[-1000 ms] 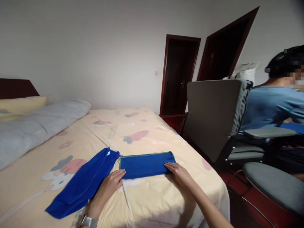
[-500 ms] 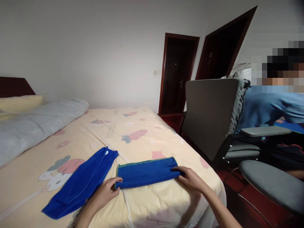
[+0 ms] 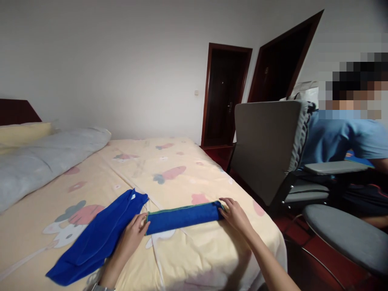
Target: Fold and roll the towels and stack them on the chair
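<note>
This is a bedroom in a home. A wide bed [image 3: 182, 161] fills most of the room, spread with a pale yellow cartoon-print sheet, a rolled grey duvet [image 3: 45, 161] and a yellow pillow [image 3: 24, 133] against a dark headboard [image 3: 16, 111]. Two dark wooden doors [image 3: 224, 97] break the plain white wall, and grey padded chairs [image 3: 266, 149] stand just beside the bed.

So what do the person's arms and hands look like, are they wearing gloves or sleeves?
No gloves and no sleeves in view: the left hand and right hand are bare, so are the left forearm and right forearm. A silvery sliver shows at the left wrist by the bottom edge, too little to tell what it is.
</note>
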A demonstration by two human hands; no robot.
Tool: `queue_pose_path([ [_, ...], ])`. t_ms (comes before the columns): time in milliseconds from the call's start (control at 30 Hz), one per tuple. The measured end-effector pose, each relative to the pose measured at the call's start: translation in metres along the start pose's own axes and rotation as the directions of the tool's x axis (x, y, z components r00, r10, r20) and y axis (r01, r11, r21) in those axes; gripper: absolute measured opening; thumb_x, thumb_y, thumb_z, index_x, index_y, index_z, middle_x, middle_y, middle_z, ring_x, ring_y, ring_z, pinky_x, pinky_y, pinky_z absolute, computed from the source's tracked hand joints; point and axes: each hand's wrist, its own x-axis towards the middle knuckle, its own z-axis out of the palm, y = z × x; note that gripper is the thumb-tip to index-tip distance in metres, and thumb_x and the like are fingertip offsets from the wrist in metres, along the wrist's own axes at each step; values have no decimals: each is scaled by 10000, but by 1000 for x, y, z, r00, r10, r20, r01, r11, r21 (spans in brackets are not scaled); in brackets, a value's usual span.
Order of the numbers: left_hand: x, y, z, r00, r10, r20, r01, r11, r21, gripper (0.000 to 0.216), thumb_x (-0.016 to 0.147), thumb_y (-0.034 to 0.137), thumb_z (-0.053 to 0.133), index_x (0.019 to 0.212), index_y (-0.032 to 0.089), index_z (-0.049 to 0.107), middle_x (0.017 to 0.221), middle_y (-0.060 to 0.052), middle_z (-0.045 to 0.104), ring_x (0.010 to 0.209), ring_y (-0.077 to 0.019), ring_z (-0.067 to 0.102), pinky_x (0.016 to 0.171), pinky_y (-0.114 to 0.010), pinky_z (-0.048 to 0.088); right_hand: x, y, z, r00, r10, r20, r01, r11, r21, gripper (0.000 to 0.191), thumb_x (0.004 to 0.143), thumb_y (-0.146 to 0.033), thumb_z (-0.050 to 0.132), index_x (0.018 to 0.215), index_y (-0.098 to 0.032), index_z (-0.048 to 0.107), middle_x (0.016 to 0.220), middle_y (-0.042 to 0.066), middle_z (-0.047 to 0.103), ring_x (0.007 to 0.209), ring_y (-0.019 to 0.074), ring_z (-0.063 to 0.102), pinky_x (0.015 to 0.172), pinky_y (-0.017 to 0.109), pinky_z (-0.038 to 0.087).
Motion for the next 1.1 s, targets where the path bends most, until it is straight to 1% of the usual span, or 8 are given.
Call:
queue_pose_path([
  [67, 0, 11, -2, 990, 143, -19, -139, 983, 119, 315, 1003, 434, 477, 1119, 229, 687, 1153, -108, 738, 1048, -273, 705, 964, -395, 545, -1, -13, 0, 990, -139, -16, 139, 990, -34, 349, 943, -319, 550, 1256, -207, 658, 1313, 147, 638, 1178, 318, 622, 1030, 483, 505],
  [167, 2, 32, 6, 940, 328, 95, -341, 919, 197, 331, 1024, 378, 486, 1281, 256, 653, 1342, -80, 679, 1262, -265, 614, 1092, -427, 484, -6, -38, 11, 937, -328, 124, 329, 944, 6, 398, 979, -329, 556, 1358, -232, 625, 1430, 125, 585, 1299, 302, 564, 1104, 467, 467],
  [333, 3, 39, 44, 854, 433, 290, -497, 842, 207, 517, 1015, 260, 511, 1525, 258, 429, 1528, -74, 532, 1391, -254, 512, 1152, -450, 446, -10, -67, 46, 852, -454, 259, 459, 887, 47, 450, 989, -276, 582, 1435, -218, 568, 1435, 99, 592, 1347, 292, 539, 1164, 510, 409],
  [467, 0, 23, 50, 865, 407, 294, -474, 856, 208, 577, 979, 168, 536, 1534, 279, 419, 1514, -65, 548, 1347, -241, 563, 1155, -425, 455, -8, -62, 52, 849, -459, 262, 461, 886, 60, 431, 992, -258, 582, 1422, -231, 585, 1404, 90, 616, 1307, 278, 581, 1140, 479, 452],
  [633, -3, 13, 24, 877, 356, 323, -426, 887, 177, 537, 984, 168, 528, 1506, 283, 474, 1513, -55, 543, 1360, -234, 551, 1158, -421, 458, -5, -27, 29, 868, -421, 264, 420, 905, 63, 431, 976, -246, 603, 1407, -246, 599, 1405, 79, 616, 1310, 284, 576, 1139, 491, 460],
  [833, -7, 5, -1, 909, 236, 343, -279, 957, 80, 471, 974, 227, 537, 1441, 275, 567, 1493, -33, 561, 1344, -246, 566, 1149, -407, 464, -8, 12, -2, 933, -248, 260, 230, 968, 98, 404, 972, -284, 584, 1373, -255, 633, 1416, 65, 610, 1302, 278, 585, 1118, 439, 487],
  [1000, 5, 1, -9, 918, 146, 368, -159, 987, 6, 550, 841, 160, 578, 1373, 286, 634, 1439, -30, 617, 1309, -259, 599, 1119, -423, 480, 2, 9, -8, 932, -180, 313, 148, 981, 123, 574, 760, -158, 643, 1331, -210, 667, 1379, 100, 640, 1261, 300, 614, 1101, 429, 482],
  [1100, 20, -4, -8, 932, 56, 359, -43, 998, -46, 475, 821, 175, 559, 1267, 252, 704, 1240, -56, 753, 1107, -260, 724, 971, -384, 573, 16, 4, -7, 939, -126, 321, 69, 980, 184, 552, 705, -147, 587, 1235, -226, 719, 1238, 75, 726, 1128, 294, 683, 1010, 419, 535],
])
